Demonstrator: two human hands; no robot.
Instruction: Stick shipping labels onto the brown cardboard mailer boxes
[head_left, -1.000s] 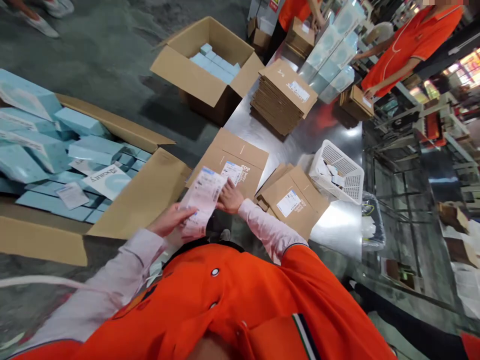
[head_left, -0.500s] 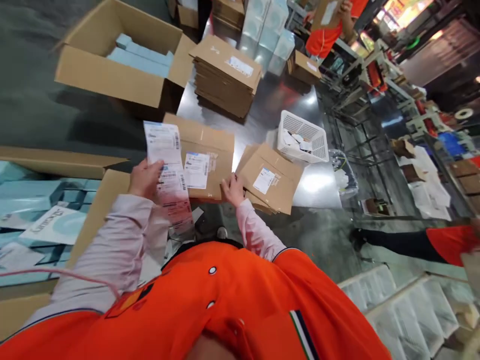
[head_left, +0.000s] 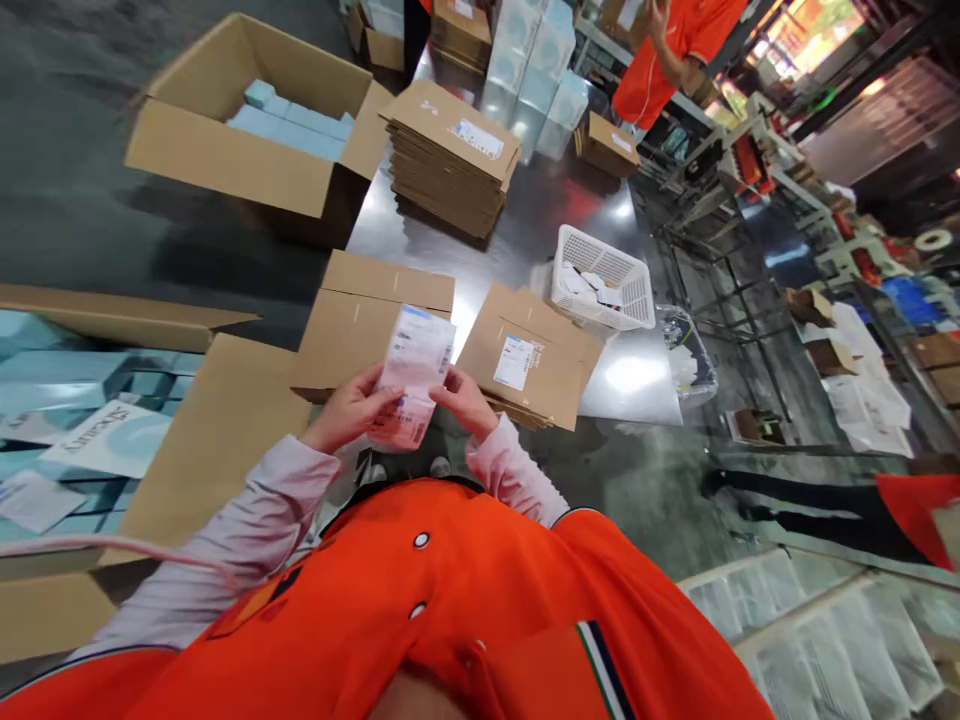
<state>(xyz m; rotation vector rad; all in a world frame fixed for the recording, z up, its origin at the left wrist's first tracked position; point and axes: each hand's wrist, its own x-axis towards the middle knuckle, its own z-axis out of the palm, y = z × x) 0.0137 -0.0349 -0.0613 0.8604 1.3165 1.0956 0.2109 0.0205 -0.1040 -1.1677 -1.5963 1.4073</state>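
Strip of white, pink-tinged printed paper labels [head_left: 418,345]: held up between your two hands, overlapping the near part of a flat brown cardboard carton [head_left: 345,335] on the shiny metal table [head_left: 536,220]. Long axis runs away from your torso, far end leaning slightly right. Your left hand [head_left: 349,410] pinches the left edge, thumb on top; your right hand [head_left: 465,400] pinches the right edge, nearer the labelled brown cardboard pile [head_left: 555,375].
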